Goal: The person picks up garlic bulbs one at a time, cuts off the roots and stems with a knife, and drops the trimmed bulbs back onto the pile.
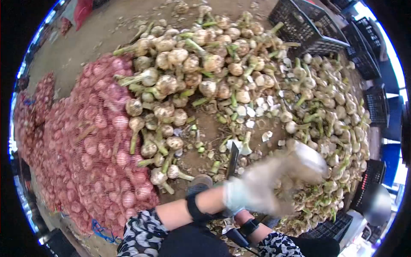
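My left hand [265, 184], in a pale glove, reaches right across the view above the garlic. Motion smears its fingers, and a blurred whitish shape [310, 158] is at their far end. My right forearm [259, 231] comes up from below; its hand is mostly hidden behind my left wrist. A dark knife blade [232, 160] points upward beside my left glove, its handle out of sight. Garlic bulbs with stems [209, 62] are heaped ahead. Another garlic pile [334, 111] lies at the right, partly beneath my left hand.
Red mesh sacks of bulbs [98, 128] fill the left side. A black crate [308, 28] is at the upper right, with more crates [376, 105] along the right edge. Cut stems and white peelings [250, 112] litter the ground. A shoe [201, 180] shows near my left forearm.
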`<action>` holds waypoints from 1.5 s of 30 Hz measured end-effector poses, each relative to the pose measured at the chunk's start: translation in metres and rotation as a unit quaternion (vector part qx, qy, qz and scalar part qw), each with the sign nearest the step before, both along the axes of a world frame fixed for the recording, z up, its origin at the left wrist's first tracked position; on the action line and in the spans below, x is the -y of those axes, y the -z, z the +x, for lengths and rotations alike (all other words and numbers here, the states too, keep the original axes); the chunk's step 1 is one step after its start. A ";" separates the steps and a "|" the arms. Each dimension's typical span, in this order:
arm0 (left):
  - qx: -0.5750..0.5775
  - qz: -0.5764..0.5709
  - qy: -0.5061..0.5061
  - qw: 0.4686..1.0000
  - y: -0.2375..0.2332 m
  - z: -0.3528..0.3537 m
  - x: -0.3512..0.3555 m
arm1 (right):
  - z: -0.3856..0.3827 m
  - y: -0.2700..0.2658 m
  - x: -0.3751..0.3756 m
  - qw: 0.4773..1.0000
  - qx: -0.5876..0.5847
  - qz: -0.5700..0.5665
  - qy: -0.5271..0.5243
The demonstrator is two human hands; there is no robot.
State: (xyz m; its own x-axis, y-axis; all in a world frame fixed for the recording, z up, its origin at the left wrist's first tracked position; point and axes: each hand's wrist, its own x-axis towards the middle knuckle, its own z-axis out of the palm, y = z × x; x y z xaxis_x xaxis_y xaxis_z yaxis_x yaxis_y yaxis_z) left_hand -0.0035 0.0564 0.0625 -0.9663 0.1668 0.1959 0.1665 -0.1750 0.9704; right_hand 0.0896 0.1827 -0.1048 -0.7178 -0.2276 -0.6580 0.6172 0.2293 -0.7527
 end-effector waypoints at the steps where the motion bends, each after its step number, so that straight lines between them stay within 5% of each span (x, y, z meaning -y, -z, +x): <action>1: -0.201 -0.378 -0.007 0.904 0.003 -0.007 -0.016 | 0.000 0.007 -0.010 0.998 -0.046 0.010 -0.033; 2: -0.230 -0.420 0.006 0.878 0.012 -0.005 -0.010 | -0.003 0.015 -0.020 0.993 -0.097 0.020 -0.063; 4: 0.101 -0.459 0.006 0.883 0.016 -0.006 0.030 | -0.017 0.023 -0.028 0.971 -0.204 0.043 -0.115; 5: 0.180 -0.422 -0.174 0.871 0.036 0.010 0.050 | -0.039 -0.036 -0.012 0.999 0.025 0.042 -0.006; 6: 0.267 -0.581 -0.237 0.731 0.045 0.016 0.067 | -0.041 -0.027 -0.022 0.995 0.064 0.079 -0.008; 8: 0.281 -0.787 -0.231 0.498 0.066 0.037 0.091 | -0.041 -0.032 -0.026 0.997 0.031 0.062 0.025; 12: 0.230 -0.850 -0.216 0.422 0.165 0.068 0.131 | -0.044 -0.044 -0.008 0.998 0.053 0.038 0.011; 14: 0.166 -0.877 -0.226 0.391 0.151 0.065 0.129 | -0.050 -0.058 0.002 0.995 0.093 0.041 0.003; 16: 0.219 -0.720 -0.227 0.618 0.108 0.053 0.118 | -0.055 -0.056 0.005 0.999 -0.013 0.035 -0.027; 18: 0.210 -0.533 -0.287 0.768 0.120 0.060 0.102 | -0.067 -0.073 0.007 0.988 -0.087 0.072 -0.101; 20: 0.203 -0.352 -0.259 0.876 0.105 0.057 0.083 | -0.082 -0.093 0.008 0.970 -0.079 0.123 -0.194; 23: 0.097 -0.269 -0.209 0.935 0.096 0.061 0.063 | -0.099 -0.109 0.004 0.848 -0.348 0.164 -0.365; 24: 0.043 -0.267 -0.188 0.944 0.102 0.061 0.062 | -0.104 -0.117 0.004 0.791 -0.381 0.213 -0.427; 27: 0.103 -0.204 -0.163 0.960 0.089 0.071 0.056 | -0.109 -0.131 0.007 0.792 -0.305 0.254 -0.464; 30: 0.152 -0.300 -0.178 0.925 0.105 0.079 0.051 | -0.109 -0.139 0.010 0.765 -0.294 0.247 -0.517; 33: 0.310 0.010 -0.189 0.932 0.098 0.080 0.042 | -0.101 -0.143 0.013 0.766 -0.291 0.256 -0.513; 36: 0.272 -0.119 -0.175 0.939 0.123 0.089 0.046 | -0.097 -0.143 0.010 0.779 -0.315 0.233 -0.490; 37: 0.313 0.024 -0.177 0.933 0.113 0.089 0.042 | -0.100 -0.140 0.008 0.771 -0.299 0.259 -0.498; 38: 0.314 0.024 -0.175 0.933 0.107 0.091 0.043 | -0.103 -0.136 0.004 0.763 -0.283 0.286 -0.506; 39: 0.168 -0.146 -0.185 0.957 0.101 0.092 0.046 | -0.107 -0.128 0.001 0.748 -0.248 0.334 -0.518; 40: 0.014 -0.309 -0.184 0.933 0.088 0.091 0.049 | -0.118 -0.105 -0.012 0.779 -0.183 0.358 -0.480; 41: 0.060 -0.229 -0.102 0.966 0.070 0.084 0.056 | -0.135 -0.089 -0.032 0.789 -0.045 0.404 -0.460; 42: -0.053 -0.147 -0.172 0.973 0.073 0.072 0.055 | -0.132 -0.076 -0.059 0.815 -0.116 0.398 -0.405; 44: 0.195 -0.078 -0.220 0.953 0.060 0.053 0.058 | -0.121 -0.079 -0.062 0.906 -0.100 0.321 -0.257; 45: 0.263 0.044 -0.237 0.934 0.067 0.046 0.059 | -0.115 -0.087 -0.055 0.935 -0.109 0.255 -0.221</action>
